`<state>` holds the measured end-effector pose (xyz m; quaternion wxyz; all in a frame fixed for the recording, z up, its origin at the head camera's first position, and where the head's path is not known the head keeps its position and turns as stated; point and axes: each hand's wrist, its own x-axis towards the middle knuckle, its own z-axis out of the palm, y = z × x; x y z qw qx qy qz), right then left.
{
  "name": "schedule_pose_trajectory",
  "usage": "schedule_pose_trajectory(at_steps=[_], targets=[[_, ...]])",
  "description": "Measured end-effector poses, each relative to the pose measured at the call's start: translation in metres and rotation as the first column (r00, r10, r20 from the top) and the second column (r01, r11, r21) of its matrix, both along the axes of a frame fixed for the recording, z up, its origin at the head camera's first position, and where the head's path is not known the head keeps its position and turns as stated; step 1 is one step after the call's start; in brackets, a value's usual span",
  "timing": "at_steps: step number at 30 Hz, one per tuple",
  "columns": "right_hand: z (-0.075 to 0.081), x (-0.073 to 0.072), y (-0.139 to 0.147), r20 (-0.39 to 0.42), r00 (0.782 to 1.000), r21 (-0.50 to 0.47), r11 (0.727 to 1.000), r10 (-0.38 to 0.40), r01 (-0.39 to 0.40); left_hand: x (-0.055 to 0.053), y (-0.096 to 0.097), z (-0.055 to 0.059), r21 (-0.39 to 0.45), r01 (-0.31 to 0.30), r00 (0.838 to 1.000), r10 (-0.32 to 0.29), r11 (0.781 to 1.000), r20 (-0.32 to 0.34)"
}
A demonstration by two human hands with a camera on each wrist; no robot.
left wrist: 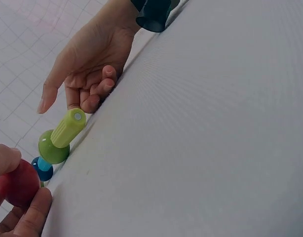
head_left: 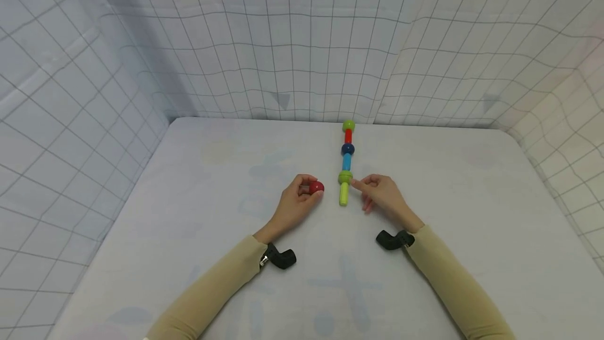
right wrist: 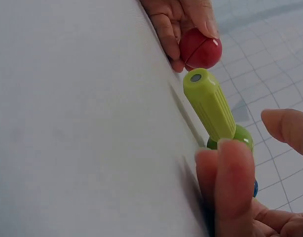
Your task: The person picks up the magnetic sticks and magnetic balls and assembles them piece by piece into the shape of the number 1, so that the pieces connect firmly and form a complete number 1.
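My left hand (head_left: 293, 204) pinches a red ball (head_left: 316, 187) between thumb and fingers, low over the table; a seam line shows on the ball (right wrist: 201, 48) in the right wrist view. To its right lies a straight chain of rods and balls: green ball (head_left: 348, 125), red rod (head_left: 348, 136), dark blue ball (head_left: 347, 149), light blue rod (head_left: 346, 162), green ball (head_left: 345, 177), yellow-green rod (head_left: 344, 194). A grey disc marks the near end of the yellow-green rod (left wrist: 67, 129). Beside the nearer green ball is my right hand (head_left: 383, 196), fingers loosely bent, holding nothing.
A white cloth covers the table (head_left: 226, 151). Grid-lined white curtains (head_left: 292, 41) rise behind it and at both sides. Each wrist carries a black camera mount, the left mount (head_left: 282, 259) and the right mount (head_left: 391, 240).
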<state>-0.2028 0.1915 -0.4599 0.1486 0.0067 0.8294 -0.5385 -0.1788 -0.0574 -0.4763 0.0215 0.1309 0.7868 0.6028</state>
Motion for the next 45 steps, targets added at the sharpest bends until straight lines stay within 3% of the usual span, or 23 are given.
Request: schedule_pose_trajectory(at_steps=[6, 18, 35, 45], targets=[[0.002, 0.002, -0.002, 0.049, 0.997, 0.035, 0.998, 0.054, -0.056, 0.000, 0.000, 0.000, -0.014, -0.001, 1.000, 0.001, 1.000, -0.001], [0.003, 0.008, -0.014, 0.054, 0.998, 0.041, 0.999, 0.020, -0.023, -0.001, 0.000, -0.002, -0.001, 0.004, 1.000, -0.004, 1.000, 0.002], [0.002, 0.010, -0.024, 0.001, 1.000, 0.138, 0.990, 0.032, -0.031, -0.001, 0.001, -0.002, 0.001, 0.014, 1.000, -0.014, 1.000, -0.007], [0.005, 0.009, -0.028, 0.008, 0.998, 0.129, 0.990, 0.056, -0.056, -0.001, 0.003, -0.001, -0.005, 0.018, 1.000, -0.018, 1.000, -0.016]])
